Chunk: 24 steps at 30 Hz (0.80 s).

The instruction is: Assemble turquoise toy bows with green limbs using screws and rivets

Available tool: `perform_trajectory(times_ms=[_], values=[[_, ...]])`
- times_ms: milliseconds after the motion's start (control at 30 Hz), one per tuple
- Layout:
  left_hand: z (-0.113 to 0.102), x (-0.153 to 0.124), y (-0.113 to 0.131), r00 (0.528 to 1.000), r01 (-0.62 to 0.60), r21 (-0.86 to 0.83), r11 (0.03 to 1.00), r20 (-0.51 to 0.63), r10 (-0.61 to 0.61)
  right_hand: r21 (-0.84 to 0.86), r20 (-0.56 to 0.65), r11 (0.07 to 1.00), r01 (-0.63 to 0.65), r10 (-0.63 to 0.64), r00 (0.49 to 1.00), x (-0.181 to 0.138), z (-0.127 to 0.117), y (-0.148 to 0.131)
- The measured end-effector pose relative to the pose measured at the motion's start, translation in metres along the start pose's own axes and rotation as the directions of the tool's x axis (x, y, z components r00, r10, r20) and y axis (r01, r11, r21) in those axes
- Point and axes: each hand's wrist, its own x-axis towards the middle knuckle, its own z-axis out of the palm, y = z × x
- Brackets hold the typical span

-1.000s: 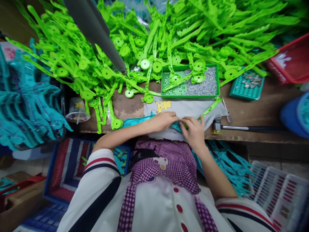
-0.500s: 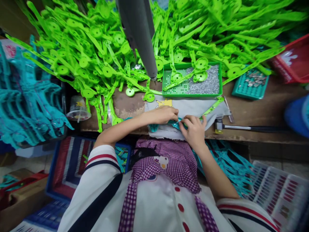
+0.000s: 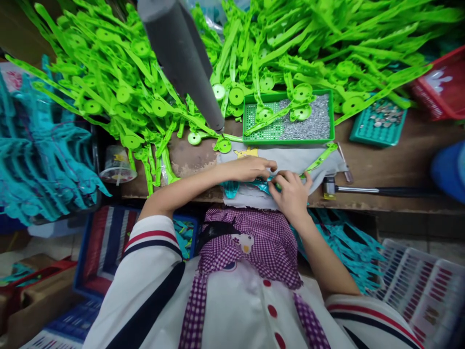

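Note:
My left hand (image 3: 247,169) and my right hand (image 3: 290,193) meet over a grey cloth (image 3: 290,162) at the near edge of the wooden bench. Both are closed on a teal plastic piece (image 3: 232,186) that lies across the cloth. A green plastic arm (image 3: 319,157) sticks out from under my right hand toward the right. A hammer (image 3: 363,190) lies just right of my right hand.
A big heap of green plastic arms (image 3: 145,87) covers the back of the bench. A green tray (image 3: 290,138) holds small metal bits, with a teal tray (image 3: 378,128) and a red basket (image 3: 443,92) beyond. Teal pieces (image 3: 43,169) pile at left. A grey pole (image 3: 185,58) crosses the top.
The teal piece has slid right under my hands, its left end now near the cloth's edge. My hands stay together on it. The view has shifted, so the grey pole appears elsewhere.

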Motion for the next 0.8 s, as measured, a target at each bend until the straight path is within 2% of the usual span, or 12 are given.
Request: perform_trajectory(times_ms=[167, 267, 333, 400, 500, 600, 700, 800], values=[[-0.006, 0.007, 0.012, 0.999, 0.000, 0.129, 0.992, 0.050, -0.006, 0.009, 0.007, 1.000, -0.003, 0.003, 1.000, -0.002, 0.001, -0.002], [-0.007, 0.002, 0.016, 0.999, 0.029, 0.176, 0.984, 0.014, -0.032, 0.083, -0.005, 0.996, 0.024, -0.024, 1.000, -0.005, -0.005, 0.002], [-0.006, -0.002, 0.016, 0.999, 0.034, 0.176, 0.984, -0.036, -0.029, 0.155, -0.060, 0.987, 0.029, -0.020, 0.998, -0.001, -0.019, 0.003], [-0.004, -0.004, 0.014, 0.995, 0.035, 0.153, 0.988, -0.096, -0.020, 0.252, -0.132, 0.967, 0.034, -0.001, 0.991, 0.013, -0.038, -0.002], [0.001, -0.004, 0.011, 0.986, 0.051, 0.109, 0.993, -0.161, -0.033, 0.434, -0.270, 0.899, 0.064, 0.063, 0.961, 0.051, -0.066, -0.023], [0.006, -0.005, 0.012, 0.983, 0.078, 0.102, 0.992, -0.176, -0.060, 0.582, -0.396, 0.802, 0.136, 0.133, 0.908, 0.088, -0.077, -0.043], [0.008, -0.011, 0.016, 0.980, 0.089, 0.112, 0.990, -0.189, -0.067, 0.668, -0.311, 0.725, 0.164, 0.071, 0.948, 0.101, -0.071, -0.037], [0.009, -0.024, 0.017, 0.949, 0.116, 0.063, 0.991, -0.303, -0.092, 0.671, -0.184, 0.737, 0.081, 0.059, 0.981, 0.091, -0.063, -0.010]])
